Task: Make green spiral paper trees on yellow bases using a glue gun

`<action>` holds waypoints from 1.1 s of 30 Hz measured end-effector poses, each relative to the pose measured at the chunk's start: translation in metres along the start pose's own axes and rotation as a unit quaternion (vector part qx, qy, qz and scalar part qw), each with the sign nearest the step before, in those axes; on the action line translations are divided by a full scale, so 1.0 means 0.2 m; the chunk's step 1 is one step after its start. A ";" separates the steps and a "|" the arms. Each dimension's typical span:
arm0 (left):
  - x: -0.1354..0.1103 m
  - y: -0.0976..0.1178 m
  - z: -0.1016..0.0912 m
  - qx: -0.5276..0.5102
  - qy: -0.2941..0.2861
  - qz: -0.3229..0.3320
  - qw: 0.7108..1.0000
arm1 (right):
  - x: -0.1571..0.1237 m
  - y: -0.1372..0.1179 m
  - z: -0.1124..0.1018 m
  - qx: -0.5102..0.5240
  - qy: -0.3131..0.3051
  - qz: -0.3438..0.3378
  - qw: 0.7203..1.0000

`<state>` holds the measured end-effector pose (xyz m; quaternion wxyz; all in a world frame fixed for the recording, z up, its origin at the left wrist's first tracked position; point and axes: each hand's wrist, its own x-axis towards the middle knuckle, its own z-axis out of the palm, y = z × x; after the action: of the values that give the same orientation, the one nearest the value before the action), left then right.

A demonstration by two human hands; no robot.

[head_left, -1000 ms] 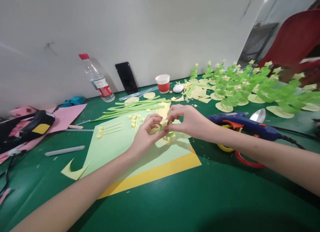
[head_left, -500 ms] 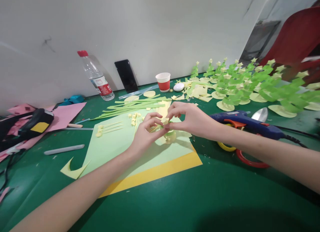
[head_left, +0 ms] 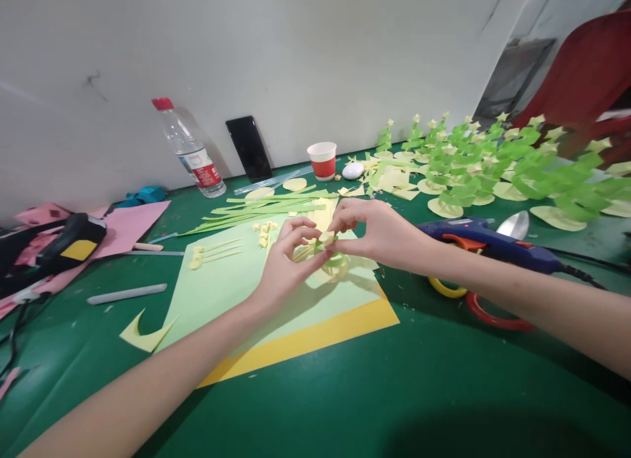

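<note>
A small paper flower (head_left: 334,269), with a pale yellow top, a green strip below and a round pale base, stands on the light green paper sheet (head_left: 221,294). My left hand (head_left: 286,259) pinches its upper part from the left, thumb and fingertips closed round it. From the right, my right hand (head_left: 369,233) grips the same part between thumb and fingers. My fingertips hide part of the top. Left of my hands on the sheet lie thin stems with yellow tips (head_left: 217,251) and several tiny folded paper stars (head_left: 266,233).
Green paper strips (head_left: 261,208) lie behind the sheet. A bottle (head_left: 197,159), a phone (head_left: 249,149) and a paper cup (head_left: 323,161) stand by the wall. Many finished paper flowers (head_left: 488,156) fill the back right. A glue gun (head_left: 493,242) and scissors (head_left: 500,320) lie by my right forearm.
My hands stay at the paper flower with only slight finger movement. A little more of the green strip shows under my fingertips. Everything else lies as before.
</note>
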<state>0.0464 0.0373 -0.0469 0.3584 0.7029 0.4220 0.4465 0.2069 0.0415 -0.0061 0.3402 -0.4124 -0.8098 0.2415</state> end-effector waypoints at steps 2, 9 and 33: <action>0.00 0.00 0.00 0.006 0.006 0.009 1.000 | 0.00 0.00 0.00 0.001 0.002 0.000 1.000; -0.01 0.00 0.00 0.016 0.017 0.021 1.000 | 0.00 0.00 0.00 -0.003 0.008 -0.001 1.000; -0.01 0.04 0.00 0.019 0.014 -0.038 0.999 | 0.05 0.16 -0.11 -0.304 -0.191 0.123 0.925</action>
<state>0.0480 0.0318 -0.0412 0.3555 0.6867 0.4615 0.4348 0.2359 0.0686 -0.0092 0.0054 -0.5383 -0.8371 0.0976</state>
